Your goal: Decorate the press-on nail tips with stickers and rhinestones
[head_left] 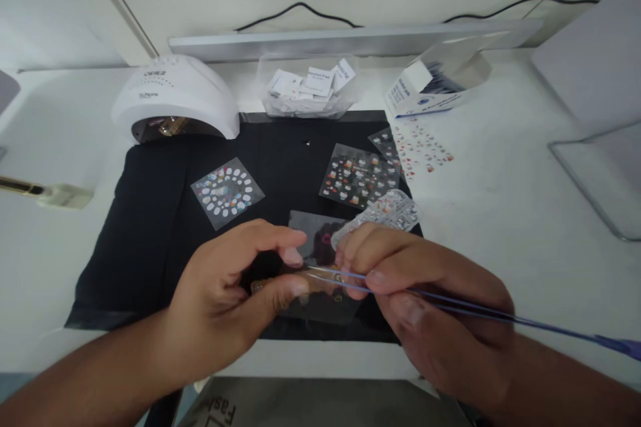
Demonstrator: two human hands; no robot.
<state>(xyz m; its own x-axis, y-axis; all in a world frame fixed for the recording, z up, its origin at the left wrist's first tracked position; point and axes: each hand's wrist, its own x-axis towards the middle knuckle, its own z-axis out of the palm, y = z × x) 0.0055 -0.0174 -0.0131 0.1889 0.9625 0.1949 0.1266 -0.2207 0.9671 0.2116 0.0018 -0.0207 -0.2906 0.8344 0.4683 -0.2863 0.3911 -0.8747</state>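
My right hand [425, 287] grips blue tweezers [431, 295], their points slightly apart just beside my left fingertips. My left hand [235, 287] is curled, with thumb and index fingertip separated. Behind that thumb an amber-brown piece [328, 280] shows on both sides and appears held; its exact kind is unclear. Below the hands lies a clear sheet [305, 223] with a few coloured motifs, partly covered. A clear case of small decorations [395, 210] sits beyond my right fingers. Near it is a sticker sheet [358, 177] with small orange and white designs.
A black mat [150, 213] covers the white table. A white nail lamp [175, 97] stands back left, gold-coloured pieces inside. Behind the mat are a clear tub [270, 107] of alcohol pads and an opened box [420, 97]. Another sticker sheet [228, 193] lies left; a brush [65, 195] farther left.
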